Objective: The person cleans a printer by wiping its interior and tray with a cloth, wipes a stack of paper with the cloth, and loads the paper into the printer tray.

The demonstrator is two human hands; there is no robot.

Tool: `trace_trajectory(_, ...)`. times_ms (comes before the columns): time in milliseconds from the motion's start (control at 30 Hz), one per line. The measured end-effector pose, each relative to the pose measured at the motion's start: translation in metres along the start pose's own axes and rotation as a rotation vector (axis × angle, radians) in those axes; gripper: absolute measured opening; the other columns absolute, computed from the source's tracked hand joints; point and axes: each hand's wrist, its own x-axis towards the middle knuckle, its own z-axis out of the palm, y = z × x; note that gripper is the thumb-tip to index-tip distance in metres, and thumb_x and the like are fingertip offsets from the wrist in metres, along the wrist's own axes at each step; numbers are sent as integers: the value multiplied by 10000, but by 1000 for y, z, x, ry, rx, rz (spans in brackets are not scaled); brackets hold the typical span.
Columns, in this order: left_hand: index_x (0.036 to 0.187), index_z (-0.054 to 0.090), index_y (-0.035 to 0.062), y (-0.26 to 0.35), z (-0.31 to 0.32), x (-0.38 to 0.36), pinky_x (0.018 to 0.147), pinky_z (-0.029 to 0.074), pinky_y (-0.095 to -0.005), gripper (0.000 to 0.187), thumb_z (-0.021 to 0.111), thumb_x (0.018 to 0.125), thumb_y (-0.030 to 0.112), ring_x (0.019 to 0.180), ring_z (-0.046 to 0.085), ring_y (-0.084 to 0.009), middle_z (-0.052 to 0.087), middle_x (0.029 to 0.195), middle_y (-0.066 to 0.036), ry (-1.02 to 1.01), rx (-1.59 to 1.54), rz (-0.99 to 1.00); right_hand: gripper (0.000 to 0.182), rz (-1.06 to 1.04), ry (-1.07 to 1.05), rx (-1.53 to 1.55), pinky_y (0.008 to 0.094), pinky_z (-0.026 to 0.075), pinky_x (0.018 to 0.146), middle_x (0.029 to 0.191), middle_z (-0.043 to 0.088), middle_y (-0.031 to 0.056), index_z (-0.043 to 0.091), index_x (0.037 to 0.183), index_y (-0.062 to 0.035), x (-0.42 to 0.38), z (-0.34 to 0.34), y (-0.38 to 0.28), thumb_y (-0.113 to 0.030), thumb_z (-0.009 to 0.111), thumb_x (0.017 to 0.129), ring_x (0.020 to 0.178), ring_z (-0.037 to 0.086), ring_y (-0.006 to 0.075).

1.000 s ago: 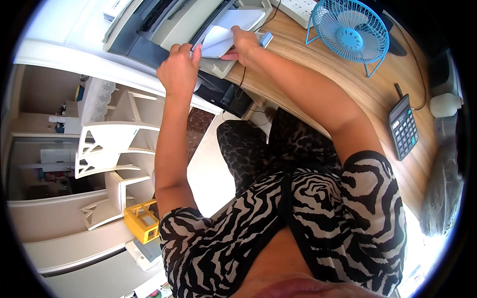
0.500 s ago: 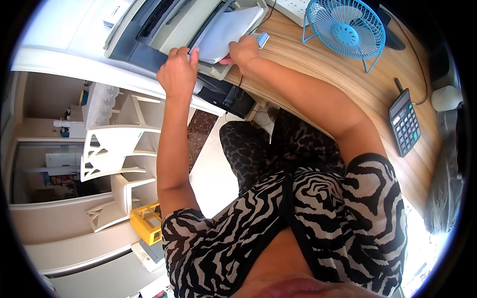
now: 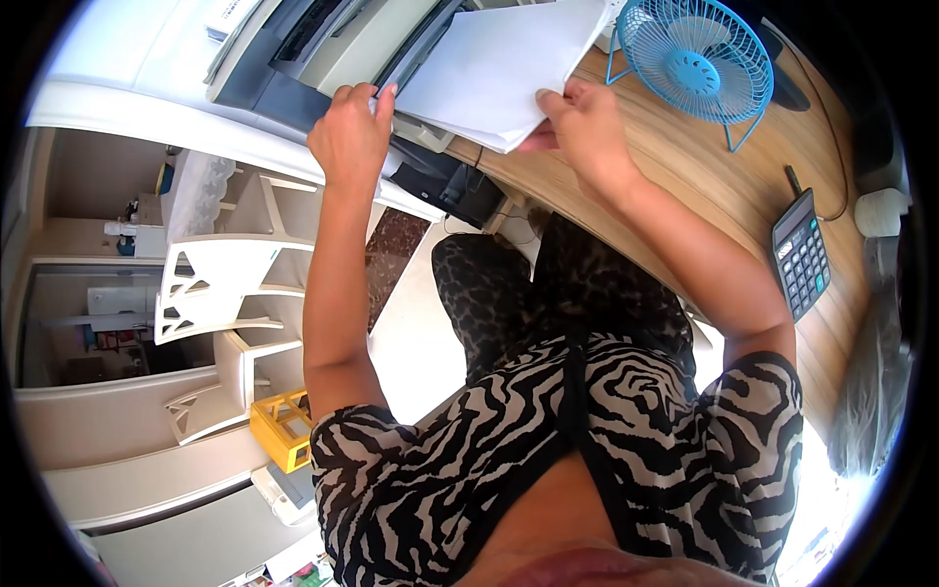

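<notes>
A stack of white paper [image 3: 509, 68] lies slanted across the open paper slot of a grey and beige printer [image 3: 367, 49]. My right hand [image 3: 592, 132] pinches the near right corner of the sheets, thumb on top and fingers underneath. At the near corner the lower sheets fan out slightly. My left hand [image 3: 350, 137] is closed at the printer's near edge, left of the paper. Its thumb points up against a dark part of the printer, and the other fingertips are hidden.
On the wooden desk [image 3: 685, 186] stand a blue wire fan [image 3: 694, 68] and a black calculator [image 3: 802, 254]. A white roll [image 3: 878, 213] is at the far right. Below the desk edge sits a black device [image 3: 455, 191] with cables. White shelving [image 3: 225, 284] and a yellow basket [image 3: 284, 428] are at left.
My right hand has moved right, drawing the paper stack partly out of the printer, so more of the sheets shows. My left hand has stayed at the printer's edge.
</notes>
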Motion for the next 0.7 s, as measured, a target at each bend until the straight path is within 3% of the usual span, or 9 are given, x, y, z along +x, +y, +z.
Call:
trace_trajectory(167, 895, 738, 105, -2, 2, -2, 633, 508, -414, 352, 660, 893, 448, 744, 677, -340, 709, 920, -68, 15, -21, -13, 268, -15, 89, 7, 278, 575, 641, 983, 706, 155, 605, 1114, 98, -84, -39, -21, -126, 531, 990, 767, 700, 168)
trace_trajectory(333, 900, 736, 109, -5, 6, -1, 620, 509, -418, 345, 653, 896, 444, 729, 676, -338, 705, 911, -59, 41, -49, -10, 272, 29, 149, 11, 247, 516, 774, 1008, 707, 119, 620, 1138, 86, -133, -79, -27, -130, 551, 989, 860, 665, 122)
trace_trajectory(433, 913, 727, 117, -9, 7, 0, 594, 517, -426, 344, 637, 904, 449, 703, 677, -336, 697, 910, -60, 43, -52, 13, 215, -52, 171, -108, 196, 482, 708, 917, 705, 52, 643, 1072, 74, -159, -89, -31, -110, 568, 990, 774, 622, 64)
trace_trajectory(500, 914, 727, 120, -10, 10, 0, 597, 517, -425, 345, 639, 903, 453, 713, 678, -337, 702, 916, -59, 59, -82, 6, 221, -24, 177, -45, 210, 469, 786, 975, 706, 74, 641, 1092, 75, -170, -99, -41, -104, 576, 982, 841, 622, 77)
trace_trajectory(700, 916, 728, 113, -8, 12, -4, 615, 519, -431, 347, 652, 897, 451, 747, 683, -338, 709, 931, -61, 62, -109, -11, 244, 104, 199, -100, 201, 485, 733, 915, 718, 74, 664, 1054, 54, -188, -167, -44, -141, 595, 925, 750, 642, 83)
